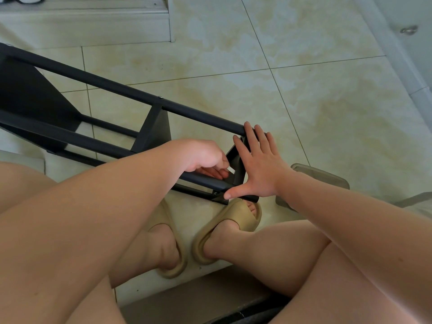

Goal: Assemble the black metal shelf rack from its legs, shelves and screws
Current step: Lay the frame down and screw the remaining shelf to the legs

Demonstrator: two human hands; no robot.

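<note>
The black metal shelf rack (121,90) lies on its side across the tiled floor, its long legs running from the upper left down to my feet. A shelf panel (155,127) spans between the legs. My left hand (205,157) curls its fingers round the near leg (203,181) close to its end. My right hand (259,164) lies flat with straight spread fingers against the end shelf panel, fingertips at the far leg's end (236,128), thumb on the near leg's end. A screw head (160,97) shows on the far leg.
My feet in beige slippers (231,228) rest on the floor just below the rack's end. A grey stool edge (320,176) is to the right. A white step (88,24) runs along the top left, a door with a stopper (408,29) at the top right.
</note>
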